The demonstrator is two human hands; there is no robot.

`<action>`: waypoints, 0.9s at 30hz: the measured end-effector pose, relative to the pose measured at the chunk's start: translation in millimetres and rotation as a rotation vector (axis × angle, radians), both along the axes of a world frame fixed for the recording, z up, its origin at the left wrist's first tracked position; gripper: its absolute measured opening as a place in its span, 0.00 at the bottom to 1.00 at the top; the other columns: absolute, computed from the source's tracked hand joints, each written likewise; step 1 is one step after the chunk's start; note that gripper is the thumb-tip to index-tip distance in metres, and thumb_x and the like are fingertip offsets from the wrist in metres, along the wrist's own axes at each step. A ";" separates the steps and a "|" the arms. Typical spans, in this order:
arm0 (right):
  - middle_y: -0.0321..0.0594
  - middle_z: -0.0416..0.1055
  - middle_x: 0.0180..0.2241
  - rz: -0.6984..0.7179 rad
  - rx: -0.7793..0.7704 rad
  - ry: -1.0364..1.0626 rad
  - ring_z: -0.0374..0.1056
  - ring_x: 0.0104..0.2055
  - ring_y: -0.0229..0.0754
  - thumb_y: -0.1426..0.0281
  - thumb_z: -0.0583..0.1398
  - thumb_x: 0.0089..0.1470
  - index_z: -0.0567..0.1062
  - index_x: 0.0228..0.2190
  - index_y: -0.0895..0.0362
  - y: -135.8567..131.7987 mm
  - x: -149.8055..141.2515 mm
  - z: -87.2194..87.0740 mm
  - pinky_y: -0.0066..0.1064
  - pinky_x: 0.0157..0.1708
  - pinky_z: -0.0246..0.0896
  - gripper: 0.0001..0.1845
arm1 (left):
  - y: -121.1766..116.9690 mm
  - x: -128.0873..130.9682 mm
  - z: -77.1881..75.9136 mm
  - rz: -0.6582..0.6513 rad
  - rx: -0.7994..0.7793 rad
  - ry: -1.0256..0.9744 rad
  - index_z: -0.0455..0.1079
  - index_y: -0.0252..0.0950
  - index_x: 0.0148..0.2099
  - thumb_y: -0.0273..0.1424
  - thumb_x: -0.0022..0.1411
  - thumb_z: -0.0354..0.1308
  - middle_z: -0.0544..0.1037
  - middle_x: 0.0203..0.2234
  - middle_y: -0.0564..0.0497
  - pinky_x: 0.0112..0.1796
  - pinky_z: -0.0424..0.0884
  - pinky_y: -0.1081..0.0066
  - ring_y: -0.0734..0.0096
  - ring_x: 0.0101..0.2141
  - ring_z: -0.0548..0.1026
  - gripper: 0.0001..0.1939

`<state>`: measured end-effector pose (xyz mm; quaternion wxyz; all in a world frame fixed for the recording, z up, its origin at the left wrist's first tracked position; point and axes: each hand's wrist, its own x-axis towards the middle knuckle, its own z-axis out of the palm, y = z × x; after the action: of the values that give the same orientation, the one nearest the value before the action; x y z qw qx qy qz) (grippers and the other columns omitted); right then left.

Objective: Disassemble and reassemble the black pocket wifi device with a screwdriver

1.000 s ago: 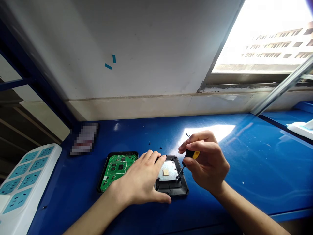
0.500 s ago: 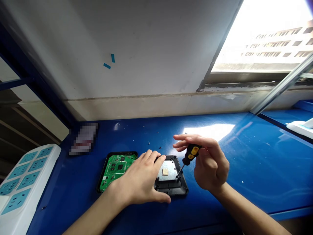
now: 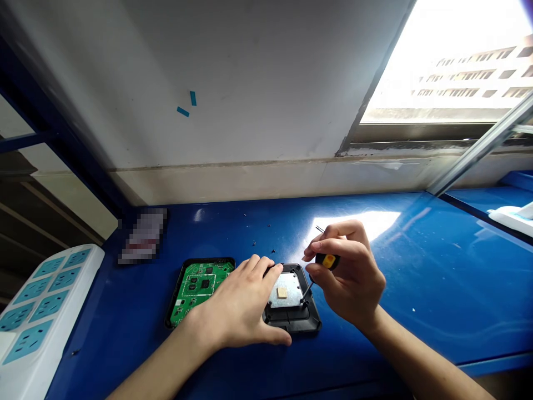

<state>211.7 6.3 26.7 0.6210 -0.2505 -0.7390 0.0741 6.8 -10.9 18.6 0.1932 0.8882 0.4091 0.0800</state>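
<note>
A black plastic casing (image 3: 291,321) lies on the blue table, with a silvery metal plate (image 3: 289,283) inside it and a beige square pad (image 3: 282,293) on the plate. My left hand (image 3: 239,305) grips this casing from its left side, fingers at the far edge and thumb along the near edge. Between the fingers of my right hand (image 3: 352,278) is a black and yellow screwdriver (image 3: 330,261). Its tip meets a corner of the metal plate. Left of the casing sits another black shell holding a green circuit board (image 3: 202,283), partly covered by my left hand.
Several small dark screws (image 3: 273,251) are scattered behind the casings. A white power strip (image 3: 50,294) with teal sockets stands at the left. A blurred packet (image 3: 144,236) lies near the back left corner. The wall (image 3: 250,183) bounds the table behind.
My right fingers spread off the screwdriver handle half a second ago and have closed round it again; the handle has turned. The left hand and both casings have stayed put.
</note>
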 end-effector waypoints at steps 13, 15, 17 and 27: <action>0.43 0.77 0.45 0.128 -0.145 0.141 0.78 0.37 0.43 0.75 0.49 0.70 0.76 0.50 0.52 -5.5 -1.8 -1.8 0.38 0.32 0.77 0.18 | 0.5 1.6 1.3 -0.008 0.010 -0.001 0.66 0.36 0.63 0.53 0.47 0.76 0.72 0.53 0.43 0.52 0.72 0.49 0.47 0.51 0.69 0.47; 0.44 0.77 0.47 0.160 -0.162 0.146 0.78 0.39 0.44 0.72 0.49 0.71 0.76 0.48 0.52 -6.1 -1.2 -2.3 0.40 0.33 0.77 0.17 | 0.4 1.7 2.1 -0.010 0.008 -0.004 0.66 0.36 0.62 0.53 0.47 0.76 0.72 0.53 0.43 0.52 0.72 0.49 0.48 0.51 0.69 0.46; 0.45 0.76 0.48 0.160 -0.142 0.121 0.78 0.39 0.45 0.70 0.50 0.71 0.75 0.48 0.52 -5.2 0.0 -3.2 0.41 0.33 0.77 0.15 | 0.3 1.6 2.5 -0.010 0.005 -0.006 0.66 0.37 0.62 0.53 0.47 0.75 0.72 0.53 0.43 0.53 0.72 0.49 0.48 0.51 0.69 0.46; 0.40 0.65 0.41 0.028 -0.023 0.005 0.72 0.34 0.40 0.71 0.64 0.61 0.76 0.48 0.49 1.6 0.9 -2.8 0.39 0.30 0.75 0.13 | 0.2 0.4 -0.4 -0.002 0.001 -0.010 0.65 0.39 0.64 0.54 0.47 0.74 0.72 0.54 0.43 0.54 0.71 0.48 0.44 0.54 0.69 0.48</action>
<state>212.6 7.9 23.9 0.6188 -0.2471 -0.7400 0.0919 7.2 -10.7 18.2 0.1950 0.8882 0.4073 0.0846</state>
